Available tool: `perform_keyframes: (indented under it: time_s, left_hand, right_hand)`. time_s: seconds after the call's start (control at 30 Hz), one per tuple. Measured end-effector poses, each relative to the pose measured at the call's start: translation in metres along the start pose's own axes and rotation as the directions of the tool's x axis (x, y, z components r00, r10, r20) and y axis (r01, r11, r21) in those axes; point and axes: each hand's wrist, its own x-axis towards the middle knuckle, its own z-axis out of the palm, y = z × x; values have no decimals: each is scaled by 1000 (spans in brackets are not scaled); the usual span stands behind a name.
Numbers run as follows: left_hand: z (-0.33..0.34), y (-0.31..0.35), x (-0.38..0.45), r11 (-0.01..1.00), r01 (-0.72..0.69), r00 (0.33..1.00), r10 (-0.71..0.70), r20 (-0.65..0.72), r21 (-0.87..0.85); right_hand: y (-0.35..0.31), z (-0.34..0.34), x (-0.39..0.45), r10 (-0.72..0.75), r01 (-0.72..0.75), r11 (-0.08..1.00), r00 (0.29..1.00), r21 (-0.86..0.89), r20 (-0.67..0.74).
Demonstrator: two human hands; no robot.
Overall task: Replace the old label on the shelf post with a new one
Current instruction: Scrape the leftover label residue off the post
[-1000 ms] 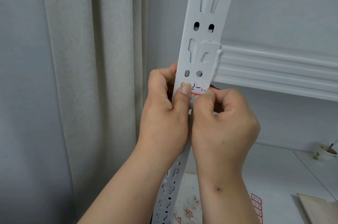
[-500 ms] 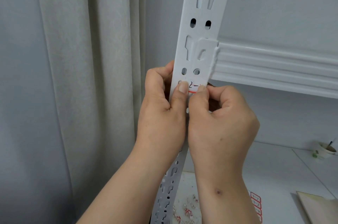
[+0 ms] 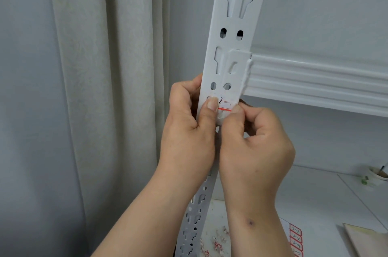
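A white slotted shelf post [image 3: 235, 32] runs up the middle of the head view. A small label [image 3: 225, 104] with black writing and a red line is stuck on it below two round holes. My left hand [image 3: 189, 131] wraps around the post's left edge, its thumb pressing on the label's left end. My right hand [image 3: 254, 143] is curled against the post, thumb and forefinger at the label's lower right edge. Most of the label lies hidden under the fingers.
A white shelf beam [image 3: 315, 80] joins the post on the right. Below, on a white surface [image 3: 327, 200], lie torn label scraps [image 3: 214, 242], a sheet of red-bordered labels [image 3: 296, 240], a small cup [image 3: 375, 175] and a tan board [image 3: 367, 240]. A curtain [image 3: 105, 89] hangs at left.
My right thumb slid up over the label half a second ago and has come back down to its lower right edge. My left thumb stays pressed on the label's left end.
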Motion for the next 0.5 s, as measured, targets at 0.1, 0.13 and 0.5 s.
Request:
perform_keyframes:
  time_s: [0.1,0.13,0.5]
  left_hand:
    - [-1,-1,0,1000,2,1000,-2,-4,4]
    - [0,-2,0,1000,2,1000,-2,-6,4]
    - [2,-2,-1,1000,11,999,-11,-30,-6]
  right_hand:
    - [-1,-1,-4,62,-65,997,997,52,48]
    - [-2,-1,-3,70,-73,996,996,48,54]
    - [0,0,4,-142,141,984,990,-109,0]
